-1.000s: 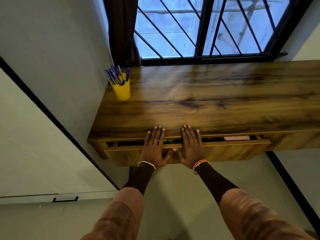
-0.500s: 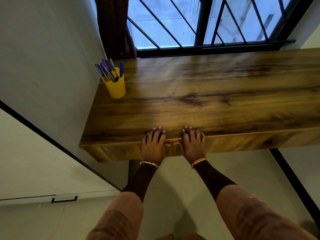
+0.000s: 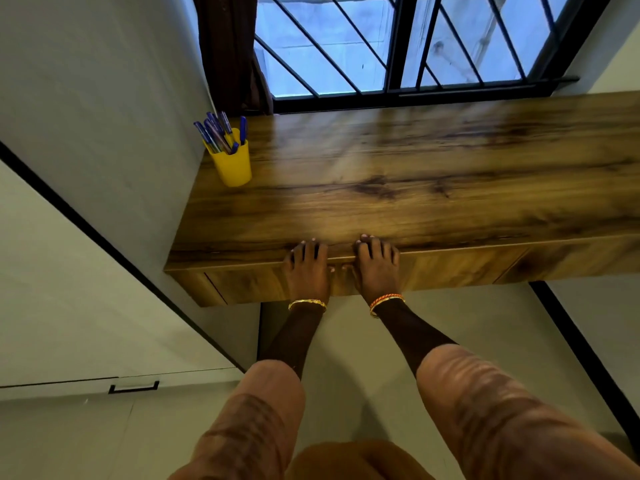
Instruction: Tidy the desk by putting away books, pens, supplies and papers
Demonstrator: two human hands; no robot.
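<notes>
The wooden desk runs under the window. Its drawer is shut flush with the front. My left hand and my right hand lie flat, side by side, against the drawer front, fingertips over the desk's front edge, holding nothing. A yellow cup with several blue pens stands at the desk's back left corner. The drawer's contents are hidden.
A barred window and a dark curtain stand behind the desk. A grey wall borders the left end. A white cabinet with a black handle sits at lower left. Floor lies below the desk.
The drawer was open a second ago with things showing inside; both hands pushed it in and it now sits shut. The camera has shifted slightly since.
</notes>
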